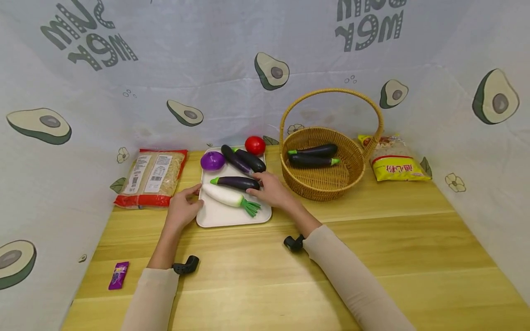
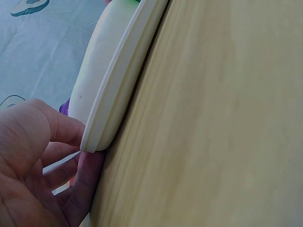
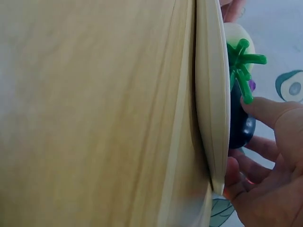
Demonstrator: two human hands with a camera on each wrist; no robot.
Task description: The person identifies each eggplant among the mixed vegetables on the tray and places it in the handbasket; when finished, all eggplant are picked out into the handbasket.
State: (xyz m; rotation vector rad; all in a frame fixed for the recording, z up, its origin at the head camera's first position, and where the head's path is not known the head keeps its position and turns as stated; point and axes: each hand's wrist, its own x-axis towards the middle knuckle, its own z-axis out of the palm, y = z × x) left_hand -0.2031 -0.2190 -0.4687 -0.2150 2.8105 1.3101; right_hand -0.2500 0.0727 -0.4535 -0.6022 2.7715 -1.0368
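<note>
On a white tray point(image 1: 215, 217) lie a white radish point(image 1: 221, 195) with green leaves, a dark eggplant point(image 1: 237, 183) just behind it, two more eggplants, a purple onion point(image 1: 212, 161) and a red tomato point(image 1: 255, 145). My left hand point(image 1: 183, 209) pinches the tray's left edge, thumb and fingers at the rim point(image 2: 111, 90) in the left wrist view. With my right hand point(image 1: 271, 189) I hold the rounded end of the eggplant nearest the radish. The right wrist view shows thumb and fingers around that eggplant's dark end point(image 3: 242, 127), beside the green radish leaves point(image 3: 242, 61).
Right of the tray stands a wicker basket point(image 1: 308, 189) with a tall handle and two eggplants point(image 1: 312, 160) inside. A yellow food bag point(image 1: 397, 168) is beyond it. At left lie a red-edged grain bag point(image 1: 151, 177) and a small purple packet point(image 1: 118, 275). Printed cloth hangs behind.
</note>
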